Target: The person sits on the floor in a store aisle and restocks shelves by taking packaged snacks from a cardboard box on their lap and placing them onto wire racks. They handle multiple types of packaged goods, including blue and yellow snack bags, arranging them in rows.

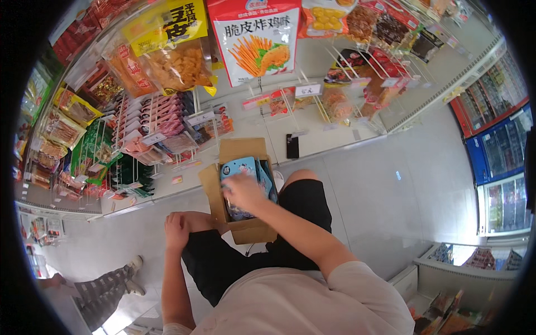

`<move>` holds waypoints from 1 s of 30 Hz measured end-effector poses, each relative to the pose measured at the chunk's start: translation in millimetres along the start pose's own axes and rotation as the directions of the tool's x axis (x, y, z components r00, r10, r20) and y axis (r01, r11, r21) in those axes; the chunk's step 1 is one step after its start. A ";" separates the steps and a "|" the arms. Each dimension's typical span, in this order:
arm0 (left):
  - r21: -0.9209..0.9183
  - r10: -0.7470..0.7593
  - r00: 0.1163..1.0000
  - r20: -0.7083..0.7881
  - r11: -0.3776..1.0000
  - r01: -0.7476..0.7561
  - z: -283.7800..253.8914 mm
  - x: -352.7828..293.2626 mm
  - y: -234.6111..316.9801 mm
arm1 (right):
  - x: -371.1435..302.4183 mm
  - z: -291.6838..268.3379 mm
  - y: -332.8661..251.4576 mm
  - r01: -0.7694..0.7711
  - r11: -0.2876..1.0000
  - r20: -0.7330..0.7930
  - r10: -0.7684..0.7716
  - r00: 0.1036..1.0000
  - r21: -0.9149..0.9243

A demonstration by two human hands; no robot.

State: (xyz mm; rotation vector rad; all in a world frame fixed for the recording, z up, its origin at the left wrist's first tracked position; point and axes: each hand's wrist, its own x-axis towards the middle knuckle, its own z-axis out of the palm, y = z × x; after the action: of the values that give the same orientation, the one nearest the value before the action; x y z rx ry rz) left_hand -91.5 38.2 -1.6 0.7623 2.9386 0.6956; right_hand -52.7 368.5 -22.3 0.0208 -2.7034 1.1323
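Note:
An open cardboard box [251, 231] stands between my knees, its flaps folded outward. Inside it are light blue snack packets [263, 176] packed upright. My right hand [244, 192] reaches into the box from the right, its fingers closed at the front blue packet and hiding part of it. My left hand [177, 228] rests on my left knee with relaxed fingers and nothing held in it.
Ahead, a shelf rack carries hanging snack bags [259, 44] on metal hooks. A black phone-like object [292, 146] lies on its white base shelf. To the left stands another person's leg [109, 290]. Blue and red crates [497, 139] line the right side.

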 end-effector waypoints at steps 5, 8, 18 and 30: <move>-0.131 -0.391 0.902 0.185 0.899 0.417 33.7 46.0 -34.7 | -29.4 -71.3 56.4 -0.223 0.875 -0.144 0.177 0.974 -0.430; 0.020 -0.374 0.906 0.200 0.926 0.378 37.7 64.5 -22.7 | -48.2 -60.2 79.9 -0.054 0.926 0.021 0.067 0.998 -0.373; 0.178 -0.494 0.837 0.233 0.868 0.463 33.1 59.0 -3.4 | -29.9 -149.3 38.4 -0.201 0.643 -0.063 0.363 0.930 0.739; 0.137 -0.567 0.800 0.198 0.824 0.550 30.8 52.5 -18.4 | 76.3 -139.3 10.4 0.011 0.943 -0.239 0.072 0.968 0.331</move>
State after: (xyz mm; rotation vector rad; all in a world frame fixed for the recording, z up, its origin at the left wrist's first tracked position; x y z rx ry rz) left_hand -141.9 61.2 -32.8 -0.0552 2.7507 0.4099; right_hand -102.1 479.3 80.6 -0.1051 -2.2785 1.4785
